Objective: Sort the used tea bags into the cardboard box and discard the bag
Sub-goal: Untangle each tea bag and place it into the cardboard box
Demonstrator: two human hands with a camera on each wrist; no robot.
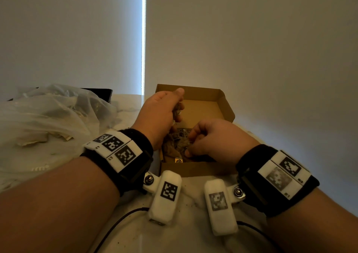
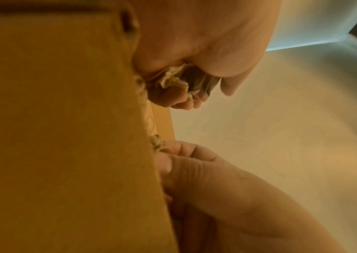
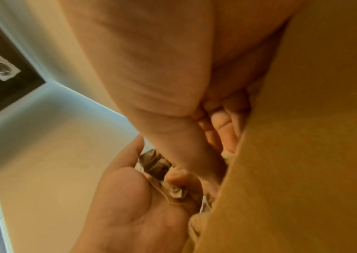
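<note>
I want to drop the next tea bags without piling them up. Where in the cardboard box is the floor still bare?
The far half of the cardboard box is bare, between its back wall, its right wall and the hands. The near end is crowded: used tea bags heaped there, the right hand in them, the left hand gripping a bunch above.

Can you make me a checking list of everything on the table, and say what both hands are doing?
Surface: pale table, crumbs near the front.
Job's things: open cardboard box with a pile of used tea bags inside; plastic bag lies crumpled to the left, scraps inside.
Clutter: dark object behind the plastic bag, unclear.
Hands: left hand grips tea bags over the cardboard box; right hand pinches some in the pile.
Cables: dark cable at the front.
Surroundings: plain walls, bright window strip.
</note>
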